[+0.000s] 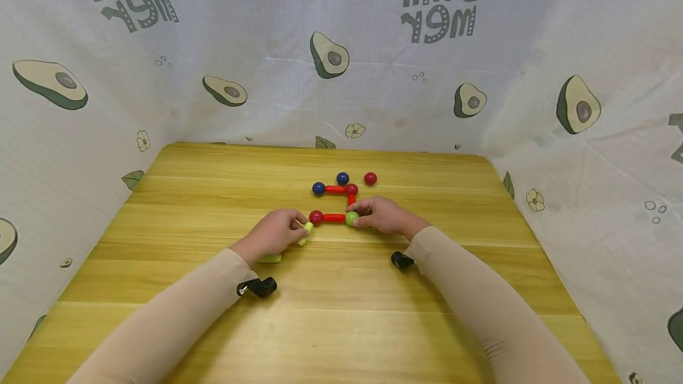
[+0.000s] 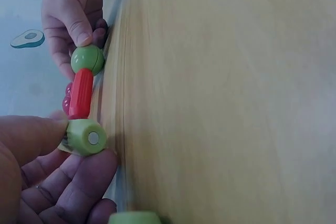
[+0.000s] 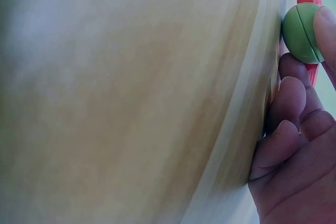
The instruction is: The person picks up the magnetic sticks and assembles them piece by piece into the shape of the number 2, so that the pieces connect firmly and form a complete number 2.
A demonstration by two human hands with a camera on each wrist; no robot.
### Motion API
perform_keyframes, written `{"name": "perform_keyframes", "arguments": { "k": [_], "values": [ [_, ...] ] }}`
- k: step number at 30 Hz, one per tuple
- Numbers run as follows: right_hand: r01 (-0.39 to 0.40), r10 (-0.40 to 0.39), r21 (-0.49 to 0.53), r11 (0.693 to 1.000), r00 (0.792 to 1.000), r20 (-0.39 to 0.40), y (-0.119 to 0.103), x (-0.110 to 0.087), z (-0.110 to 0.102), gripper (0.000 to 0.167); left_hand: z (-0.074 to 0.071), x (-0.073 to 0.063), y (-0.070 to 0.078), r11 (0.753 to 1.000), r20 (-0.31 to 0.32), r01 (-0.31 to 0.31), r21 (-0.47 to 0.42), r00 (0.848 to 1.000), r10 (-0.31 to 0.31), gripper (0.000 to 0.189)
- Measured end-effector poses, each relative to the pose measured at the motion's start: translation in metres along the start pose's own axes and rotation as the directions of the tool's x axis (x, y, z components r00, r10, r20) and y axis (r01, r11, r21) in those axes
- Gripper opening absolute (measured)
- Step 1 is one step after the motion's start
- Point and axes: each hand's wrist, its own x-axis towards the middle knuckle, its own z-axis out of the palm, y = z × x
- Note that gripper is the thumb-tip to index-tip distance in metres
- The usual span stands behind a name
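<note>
My left hand [image 1: 274, 233] pinches a yellow-green rod [image 1: 305, 234] between thumb and fingers; a round metal spot shows on its end [image 2: 93, 138] in the left wrist view. The rod's far end is close to a red ball [image 1: 316, 217]; whether they touch I cannot tell. A red rod [image 1: 334, 218] joins that ball to a green ball [image 1: 351, 218], which my right hand [image 1: 385, 215] holds between thumb and fingers. From the green ball, another red rod [image 1: 351, 200] runs back to a second red ball [image 1: 352, 189]. A third red rod [image 1: 335, 189] links this to a blue ball [image 1: 318, 188].
Behind the joined pieces lie another blue ball [image 1: 342, 178] and a separate red ball [image 1: 370, 178]. A second yellow-green rod [image 1: 270, 258] lies on the wooden table [image 1: 331, 325], partly under my left hand. Patterned cloth [image 1: 288, 111] hangs around the table's back and sides.
</note>
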Motion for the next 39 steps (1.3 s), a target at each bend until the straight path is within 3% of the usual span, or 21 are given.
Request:
{"name": "perform_keyframes", "arguments": {
  "k": [7,26,39],
  "values": [
    [-0.003,0.003,0.0,1.0,1.0,-0.004,-0.002,-0.001,-0.001,0.039,0.008,0.003,0.003,0.998,-0.004,0.037,-0.052,0.999,-0.038,0.03],
    [-0.002,0.002,-0.003,1.0,1.0,-0.006,-0.003,-0.002,-0.001,0.039,0.02,0.003,0.015,0.991,-0.058,0.112,-0.075,0.992,-0.116,0.023],
    [0.0,0.0,0.004,1.0,1.0,-0.006,-0.004,-0.004,-0.001,0.039,0.023,0.004,0.014,0.993,-0.074,0.097,-0.073,0.992,-0.102,0.022]
  ]
}}
